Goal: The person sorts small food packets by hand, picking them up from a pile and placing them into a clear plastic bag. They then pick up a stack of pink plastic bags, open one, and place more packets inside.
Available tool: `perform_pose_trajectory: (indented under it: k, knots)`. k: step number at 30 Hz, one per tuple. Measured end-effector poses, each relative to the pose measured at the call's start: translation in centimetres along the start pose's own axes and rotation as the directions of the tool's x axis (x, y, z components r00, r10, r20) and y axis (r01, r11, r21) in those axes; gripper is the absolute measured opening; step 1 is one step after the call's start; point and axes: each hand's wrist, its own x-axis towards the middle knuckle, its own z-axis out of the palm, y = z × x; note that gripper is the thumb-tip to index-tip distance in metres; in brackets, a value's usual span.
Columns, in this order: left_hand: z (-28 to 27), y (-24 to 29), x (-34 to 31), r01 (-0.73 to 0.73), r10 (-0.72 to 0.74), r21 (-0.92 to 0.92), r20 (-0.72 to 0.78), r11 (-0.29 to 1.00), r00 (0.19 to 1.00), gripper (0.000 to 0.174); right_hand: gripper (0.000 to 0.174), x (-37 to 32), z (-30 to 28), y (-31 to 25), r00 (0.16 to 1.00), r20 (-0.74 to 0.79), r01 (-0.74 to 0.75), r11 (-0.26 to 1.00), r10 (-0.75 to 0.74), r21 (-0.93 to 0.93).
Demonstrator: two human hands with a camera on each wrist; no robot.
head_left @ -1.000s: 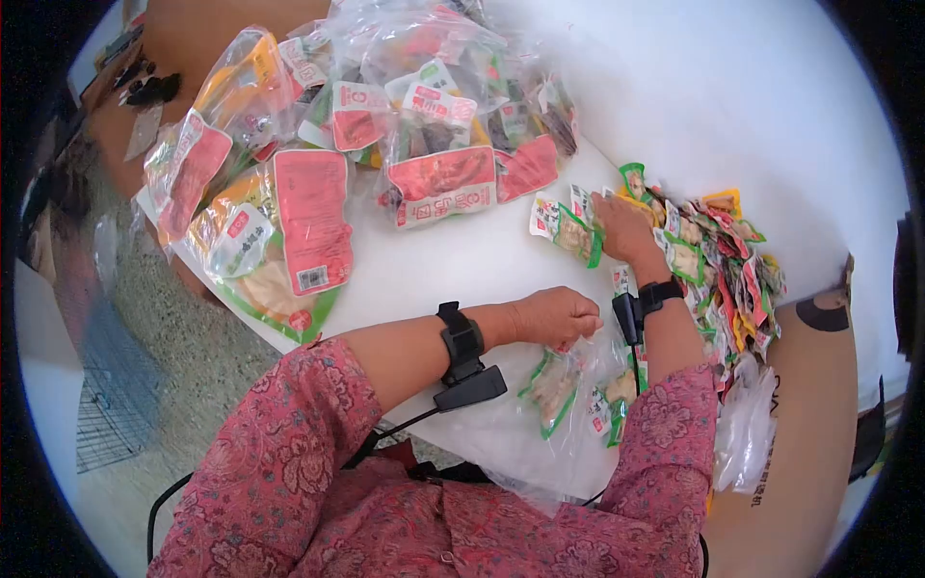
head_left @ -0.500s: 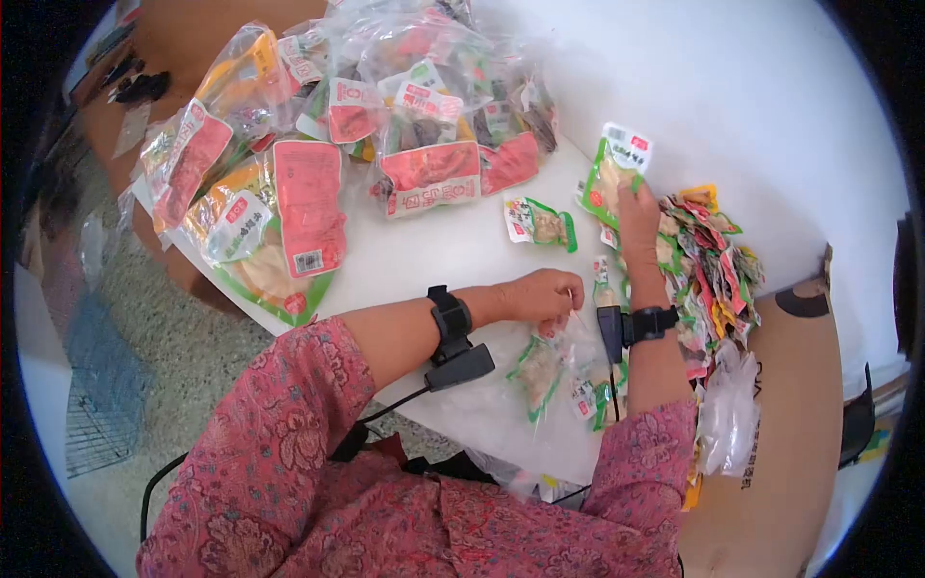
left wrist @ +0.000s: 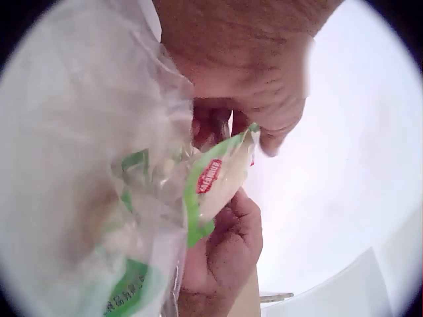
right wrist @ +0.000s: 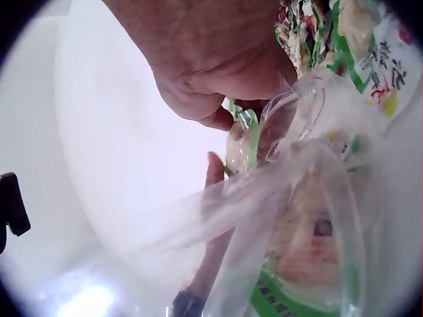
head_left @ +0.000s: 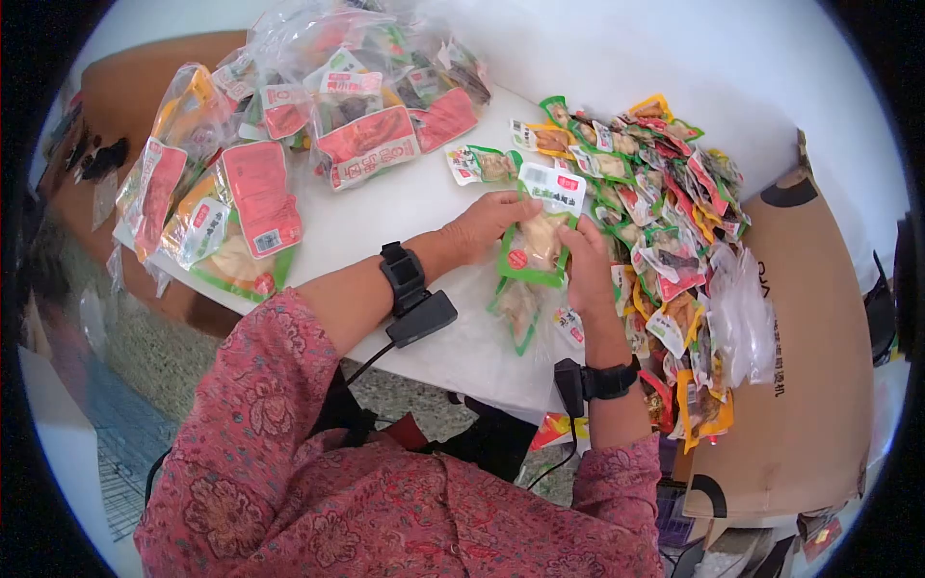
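A green-edged packet with a white label is held upright between both hands. My left hand pinches its left edge with the thumb in front, and my right hand grips its right side. In the left wrist view the packet stands between the left hand and the right hand. A clear plastic bag with green-edged packets inside hangs beside them; in the right wrist view the bag lies below the right hand. Whether the left fingers also hold the bag is hidden.
Large filled clear bags lie at the back left of the white table. A heap of small packets covers the right side, with empty plastic bags and a cardboard box beside it. One small packet lies behind the hands.
The right hand has picked a green-edged packet from the heap and brought it back to the left hand, which now holds it too. The head view has shifted, showing more of the heap.
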Motion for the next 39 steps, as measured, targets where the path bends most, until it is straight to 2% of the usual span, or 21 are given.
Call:
perform_pose_trajectory:
  k: [1, 2, 3, 7, 9, 11, 14, 16, 18, 19, 21, 22, 24, 27, 34, 36, 39]
  knots:
    - [0.2, 0.2, -0.2, 0.029, -0.031, -0.085, -0.027, 0.996, 0.999, 0.031, 0.012, 0.1, -0.2, 0.0, 1.0, -0.003, 0.001, 1.0, -0.001, 0.009]
    - [0.4, 0.4, -0.3, 0.055, -0.065, -0.17, -0.053, 0.984, 0.996, 0.028, 0.012, 0.1, -0.5, -0.1, 0.998, -0.019, -0.059, 0.997, 0.06, 0.056]
    - [0.3, 0.2, -0.3, 0.059, -0.069, -0.162, -0.057, 0.985, 0.996, 0.028, 0.012, 0.1, -0.4, -0.5, 0.992, -0.031, -0.118, 0.988, 0.122, 0.103]
    - [0.3, 0.3, -0.2, 0.119, -0.128, -0.102, -0.096, 0.988, 0.987, 0.025, 0.015, 1.2, -1.4, 0.9, 0.996, 0.043, -0.079, 0.991, 0.074, 0.11]
    - [0.8, 0.8, -0.5, 0.133, -0.141, -0.075, -0.127, 0.988, 0.982, 0.023, 0.017, 1.5, -1.0, 2.3, 0.998, -0.019, -0.058, 0.961, 0.065, 0.27]
    - [1.4, 1.3, -0.8, 0.173, -0.196, -0.158, -0.147, 0.972, 0.97, 0.024, 0.017, 1.6, -0.9, 3.1, 0.994, -0.053, -0.069, 0.94, 0.092, 0.334]
    - [1.3, 1.3, -0.7, 0.244, -0.272, -0.155, -0.189, 0.957, 0.944, 0.022, 0.019, 1.5, -0.5, 4.0, 0.986, -0.092, -0.088, 0.902, 0.139, 0.422]
    - [1.5, 1.5, -0.9, 0.242, -0.257, -0.096, -0.186, 0.965, 0.949, 0.022, 0.02, 1.3, -0.3, 4.0, 0.982, -0.106, -0.092, 0.884, 0.158, 0.458]
    - [1.4, 1.4, -0.9, 0.239, -0.243, -0.047, -0.178, 0.97, 0.953, 0.023, 0.023, 1.0, -0.5, 3.4, 0.993, -0.008, -0.101, 0.904, 0.114, 0.416]
    - [1.3, 1.2, -0.9, 0.231, -0.229, -0.015, -0.179, 0.973, 0.957, 0.022, 0.023, 0.8, -0.7, 3.1, 0.993, -0.01, -0.104, 0.898, 0.119, 0.427]
    - [1.0, 1.0, -0.9, 0.224, -0.216, 0.021, -0.185, 0.974, 0.959, 0.022, 0.023, 0.6, -0.9, 2.5, 0.982, 0.094, -0.186, 0.904, 0.162, 0.386]
    - [1.0, 0.8, -0.9, 0.186, -0.179, 0.025, -0.176, 0.982, 0.968, 0.022, 0.023, 0.7, -0.7, 2.6, 0.982, 0.096, -0.187, 0.901, 0.162, 0.391]
    - [1.0, 0.7, -0.8, 0.147, -0.14, 0.032, -0.168, 0.989, 0.976, 0.022, 0.023, 0.8, -0.2, 3.0, 0.995, 0.097, -0.055, 0.952, 0.027, 0.3]
    - [1.2, 0.7, -0.8, 0.13, -0.114, 0.062, -0.211, 0.99, 0.971, 0.021, 0.026, 0.5, 0.1, 2.6, 0.99, 0.137, -0.032, 0.926, -0.021, 0.376]
    - [1.7, -0.1, -0.6, 0.109, -0.066, 0.143, -0.276, 0.984, 0.959, 0.022, 0.026, 0.6, -0.1, 3.1, 0.99, 0.114, 0.042, 0.942, -0.084, 0.333]
    - [1.6, -0.3, -0.6, 0.104, -0.056, 0.161, -0.278, 0.981, 0.959, 0.022, 0.023, 0.8, -0.2, 3.4, 0.989, 0.088, 0.089, 0.961, -0.116, 0.262]
    - [1.3, -0.3, -0.5, 0.106, -0.053, 0.187, -0.272, 0.977, 0.961, 0.02, 0.021, 0.9, -0.3, 3.7, 0.992, 0.073, 0.083, 0.974, -0.1, 0.212]
